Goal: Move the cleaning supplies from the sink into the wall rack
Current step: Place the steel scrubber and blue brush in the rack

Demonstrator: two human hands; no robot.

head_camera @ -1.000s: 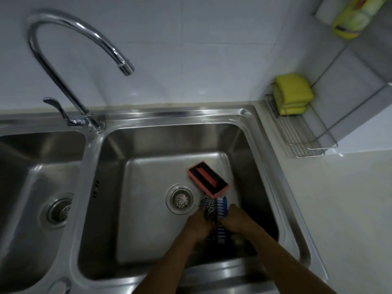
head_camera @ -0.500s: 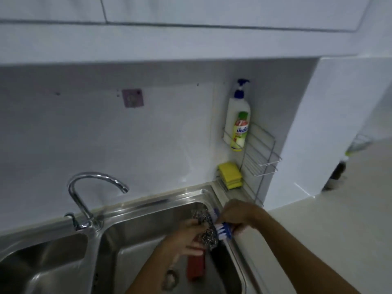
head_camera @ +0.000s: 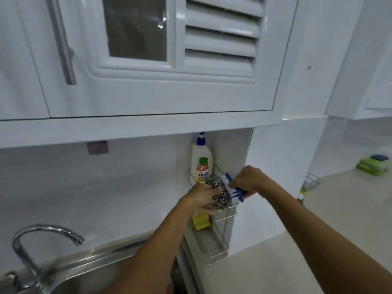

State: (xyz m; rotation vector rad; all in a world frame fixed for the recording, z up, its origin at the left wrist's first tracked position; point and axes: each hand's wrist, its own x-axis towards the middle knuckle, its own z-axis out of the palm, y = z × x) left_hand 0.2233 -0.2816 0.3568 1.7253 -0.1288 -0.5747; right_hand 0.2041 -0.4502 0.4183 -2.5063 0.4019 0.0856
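The steel wool scourer (head_camera: 218,190), a crinkled, shiny knot of metal coils, sits pinched in the left hand (head_camera: 201,199) just above the wire wall rack (head_camera: 226,213). Touching it, the blue scrub brush (head_camera: 232,188) with stiff white bristles is clamped in the right hand (head_camera: 249,180). Behind them on the rack's upper tier stands a smooth white dish soap bottle (head_camera: 201,163); yellow sponges (head_camera: 201,222) lie on its lower tier.

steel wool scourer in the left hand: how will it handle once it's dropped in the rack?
The steel wool scourer looks like loose wire coils, so probably light and springy, denting under the left hand. Its rough tangle should snag on the wall rack wires rather than roll. Slipping seems unlikely.
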